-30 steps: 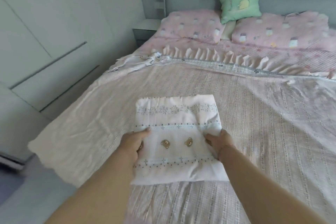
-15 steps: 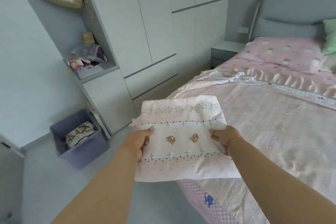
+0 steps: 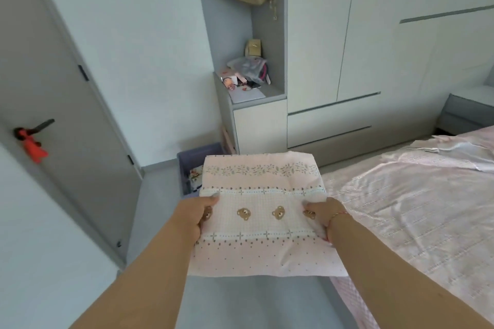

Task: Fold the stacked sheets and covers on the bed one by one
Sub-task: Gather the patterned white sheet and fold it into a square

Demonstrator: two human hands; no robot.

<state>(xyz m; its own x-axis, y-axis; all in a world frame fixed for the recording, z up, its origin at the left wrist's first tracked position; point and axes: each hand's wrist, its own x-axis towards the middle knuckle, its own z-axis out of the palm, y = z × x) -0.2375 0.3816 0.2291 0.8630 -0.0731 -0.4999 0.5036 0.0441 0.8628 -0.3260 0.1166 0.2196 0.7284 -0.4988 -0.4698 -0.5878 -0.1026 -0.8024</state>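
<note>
1. 1 piece looks done: a pink bear-print cover (image 3: 263, 215), folded into a neat flat rectangle, held up in the air off the left edge of the bed (image 3: 417, 211), over the floor.
2. Left hand (image 3: 193, 215) has its grip on the left edge, thumb on top, the other fingers out of sight underneath. Right hand (image 3: 322, 212) does the same on the right edge, fingers curled over the cloth. Both tight enough that it stays flat w/o sagging.
3. Just past the far edge of the fold there's a purple bin (image 3: 193, 167) on the floor w/ some printed fabric already in it. My guess is that's where folded stuff goes, so this one's prob headed there.
4. What's left: a rumpled white sheet (image 3: 454, 151) lies unfolded further up the bed, and the pink bedspread is spread flat. Can't tell if that one counts as part of the job. So imo at least 1 more to fold, can't see the rest of the bed from here.
</note>
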